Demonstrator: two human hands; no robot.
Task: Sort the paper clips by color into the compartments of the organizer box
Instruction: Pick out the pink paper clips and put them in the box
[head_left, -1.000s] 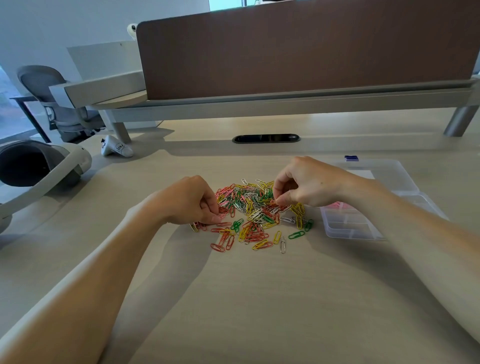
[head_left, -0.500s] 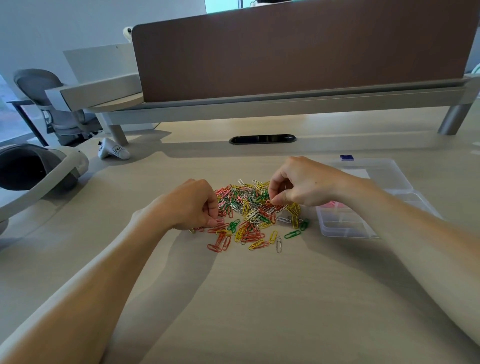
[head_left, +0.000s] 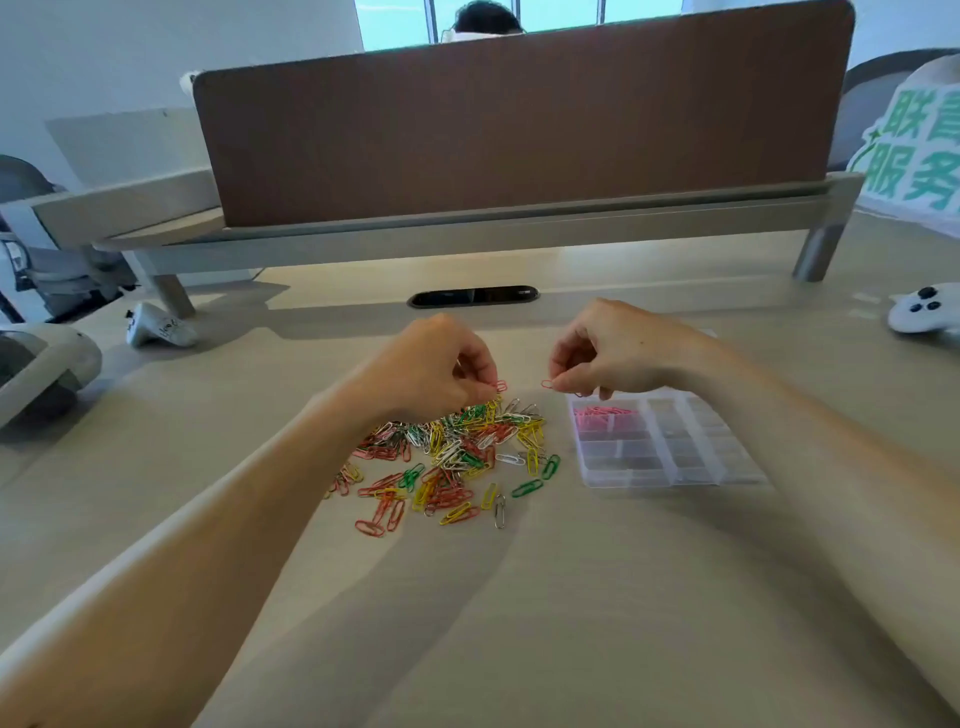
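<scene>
A loose pile of paper clips (head_left: 457, 452) in red, pink, yellow, green and white lies on the desk in front of me. My left hand (head_left: 431, 369) is raised above the pile's far edge and pinches a red clip (head_left: 501, 386). My right hand (head_left: 613, 356) hovers just right of it, at the organizer's far left corner, and pinches another red clip (head_left: 546, 384). The clear plastic organizer box (head_left: 675, 478) sits to the right of the pile. Its far left compartment holds pink clips (head_left: 602, 415); the other compartments look blurred.
A brown divider panel (head_left: 519, 109) on a raised shelf runs across the back of the desk. A cable slot (head_left: 472, 296) lies behind my hands. A white headset (head_left: 36, 369) and a controller (head_left: 158, 325) sit at left, another controller (head_left: 924, 312) at right.
Both hands have lifted off the pile, each with a red clip pinched. My right hand has shifted toward the organizer box. The camera has tilted up.
</scene>
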